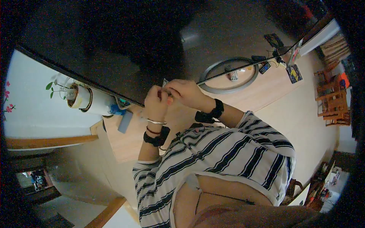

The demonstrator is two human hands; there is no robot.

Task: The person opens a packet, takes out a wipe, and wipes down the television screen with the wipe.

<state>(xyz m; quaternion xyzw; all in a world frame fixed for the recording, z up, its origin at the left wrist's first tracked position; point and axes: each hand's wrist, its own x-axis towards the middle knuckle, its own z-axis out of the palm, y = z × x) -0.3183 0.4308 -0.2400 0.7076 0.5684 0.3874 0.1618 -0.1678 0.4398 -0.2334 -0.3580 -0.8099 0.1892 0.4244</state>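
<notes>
My left hand [155, 102] and my right hand [186, 92] are close together in front of the lower edge of a large dark glossy screen [125, 41]. Both have their fingers pinched together. A small clear or greyish piece [165, 83] sticks up between the fingertips, and a small orange patch [170, 100] shows below them. Fingers hide most of what is held, so its kind is unclear. Dark bands circle both wrists, and the left one also carries a pale bangle [156, 122].
Under the screen runs a light wooden top [262, 89]. To the right, a grey curved stand [224, 91] surrounds small items, near a dark card [294, 74]. On the left stand a potted plant [78, 95] and a grey-blue flat object [124, 122]. Wooden chairs [334, 102] are far right.
</notes>
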